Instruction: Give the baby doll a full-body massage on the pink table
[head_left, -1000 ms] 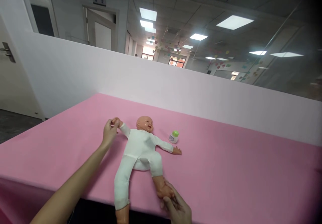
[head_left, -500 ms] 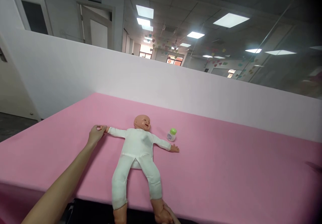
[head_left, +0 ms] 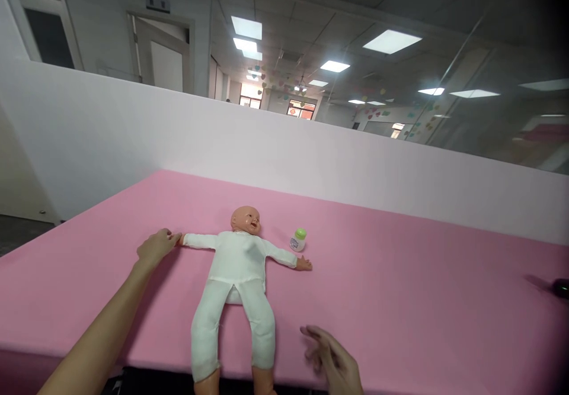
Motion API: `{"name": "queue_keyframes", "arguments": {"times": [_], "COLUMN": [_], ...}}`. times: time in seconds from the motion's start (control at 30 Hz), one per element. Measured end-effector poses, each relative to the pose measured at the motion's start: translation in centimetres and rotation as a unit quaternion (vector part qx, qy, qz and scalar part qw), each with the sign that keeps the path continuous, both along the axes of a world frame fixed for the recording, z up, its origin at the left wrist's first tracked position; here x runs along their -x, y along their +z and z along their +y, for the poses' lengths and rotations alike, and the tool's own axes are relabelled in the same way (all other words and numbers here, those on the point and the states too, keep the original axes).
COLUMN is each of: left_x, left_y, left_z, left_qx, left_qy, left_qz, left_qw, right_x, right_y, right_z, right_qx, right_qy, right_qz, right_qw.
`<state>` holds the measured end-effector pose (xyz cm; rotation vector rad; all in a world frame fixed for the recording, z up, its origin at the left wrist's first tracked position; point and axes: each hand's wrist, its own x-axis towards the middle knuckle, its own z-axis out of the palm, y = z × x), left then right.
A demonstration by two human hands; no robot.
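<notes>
A baby doll in a white top and trousers lies on its back, arms spread, its lower legs over the table's near edge. At the doll's outstretched arm on the left, the fingers of my left hand are closed around its small hand, which they mostly hide. To the right of the doll's legs, my right hand hovers with fingers apart and holds nothing. A small jar with a green lid and a label stands beside the doll's other arm.
Pink covering spreads over the table. A low white wall with glass above runs along its back. A dark object sits at the far right edge.
My right hand has let go of the doll's foot and moved up and right over the table. My left hand stays at the doll's hand. The view has shifted slightly.
</notes>
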<state>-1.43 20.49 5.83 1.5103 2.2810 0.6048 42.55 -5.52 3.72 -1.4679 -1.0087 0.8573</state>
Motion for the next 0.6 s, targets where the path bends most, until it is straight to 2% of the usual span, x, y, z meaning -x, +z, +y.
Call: {"name": "queue_keyframes", "arguments": {"times": [0.1,0.17,0.23,0.27,0.33,0.43,0.6], "left_x": [-2.5,-5.5,-8.9,-10.7,-13.8,-17.1,-18.6], "left_y": [1.1,1.9,2.5,2.6,2.6,2.0,0.4], "left_z": [0.4,1.0,1.8,2.2,3.1,4.5,6.7], "left_qx": [-0.113,-0.196,-0.252,-0.270,-0.278,-0.242,-0.196], "left_qy": [-0.016,-0.070,-0.123,-0.139,-0.164,-0.205,-0.238], "left_qz": [0.019,-0.061,-0.167,-0.190,-0.199,-0.211,-0.256], "left_qw": [0.993,0.976,0.945,0.934,0.925,0.925,0.916], "right_x": [1.6,3.0,4.3,4.9,5.9,7.1,8.4], "right_y": [1.8,2.1,2.2,2.1,2.2,2.7,3.3], "right_z": [5.3,8.9,11.9,13.1,15.0,17.0,19.0], "right_qx": [0.010,0.044,0.078,0.091,0.104,0.126,0.112], "right_qy": [0.049,0.088,0.129,0.156,0.186,0.175,0.141], "right_qz": [0.031,0.060,0.113,0.152,0.228,0.304,0.341], "right_qw": [0.998,0.993,0.982,0.972,0.950,0.928,0.923]}}
